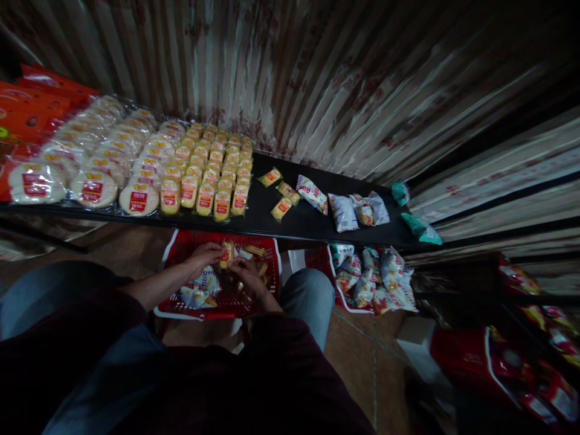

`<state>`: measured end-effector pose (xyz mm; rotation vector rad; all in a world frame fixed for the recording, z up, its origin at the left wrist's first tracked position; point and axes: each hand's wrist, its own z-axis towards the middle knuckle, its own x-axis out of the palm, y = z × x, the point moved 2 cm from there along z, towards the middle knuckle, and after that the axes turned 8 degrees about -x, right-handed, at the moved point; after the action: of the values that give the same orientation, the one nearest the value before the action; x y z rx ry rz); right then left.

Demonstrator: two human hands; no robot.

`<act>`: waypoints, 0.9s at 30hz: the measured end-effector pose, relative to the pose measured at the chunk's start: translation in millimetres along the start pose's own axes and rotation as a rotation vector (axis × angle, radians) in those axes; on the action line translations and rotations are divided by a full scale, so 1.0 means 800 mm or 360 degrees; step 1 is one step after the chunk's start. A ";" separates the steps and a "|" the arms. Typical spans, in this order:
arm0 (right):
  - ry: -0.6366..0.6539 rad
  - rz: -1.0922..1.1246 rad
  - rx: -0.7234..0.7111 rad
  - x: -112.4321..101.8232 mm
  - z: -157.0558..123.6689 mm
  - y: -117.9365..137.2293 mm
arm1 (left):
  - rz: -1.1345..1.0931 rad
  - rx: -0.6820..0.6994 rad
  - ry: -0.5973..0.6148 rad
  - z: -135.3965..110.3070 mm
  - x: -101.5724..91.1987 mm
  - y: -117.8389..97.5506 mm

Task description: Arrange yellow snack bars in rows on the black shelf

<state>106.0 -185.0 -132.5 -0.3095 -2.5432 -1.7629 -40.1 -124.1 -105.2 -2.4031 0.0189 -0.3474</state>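
Holding a yellow packet [226, 255] over a red basket [185, 238]

Behind, a patterned curtain [235, 66]. Before it, a black bench [308, 223] with round white packs [139, 199] and yellow packs [205, 199]. Below, white bags [196, 291] and smaller packets [256, 250] inside the red basket; rightward, a second basket [319, 261] heaped with bags [392, 269]. Gripped in the fingers of left hand [203, 258] and right hand [250, 275]: oblong, shiny, red-labelled.

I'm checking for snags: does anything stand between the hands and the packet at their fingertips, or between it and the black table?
Nothing visible parts the left hand or right hand from the packet. Toward the table, the basket's far rim shows between.
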 end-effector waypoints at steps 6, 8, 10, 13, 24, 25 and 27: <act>-0.0053 -0.0415 -0.0237 -0.001 0.002 0.002 | 0.0081 -0.0037 0.0103 -0.004 0.005 0.002; -0.0003 -0.0455 -0.0301 0.003 0.000 0.006 | 0.0100 -0.0067 0.0117 -0.005 0.005 0.003; 0.0080 -0.0451 -0.0359 0.006 -0.002 0.012 | 0.0097 -0.0098 0.0105 -0.005 0.004 0.004; 0.0153 -0.0515 -0.0435 0.009 -0.006 0.021 | 0.0052 -0.0154 0.0076 -0.003 0.003 0.004; -0.0009 -0.0311 -0.0358 0.005 -0.003 0.021 | -0.0034 -0.0240 0.0071 -0.001 0.005 0.003; -0.0012 -0.0334 -0.0351 0.005 -0.003 0.022 | -0.0009 -0.0235 0.0077 -0.002 0.006 0.003; -0.0003 -0.0394 -0.0340 0.006 -0.005 0.026 | 0.0057 -0.0206 0.0080 -0.006 0.008 0.004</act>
<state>104.5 -180.7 -111.0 0.0017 -2.4889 -2.1252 -35.2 -130.0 -102.6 -2.5180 0.1100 -0.4006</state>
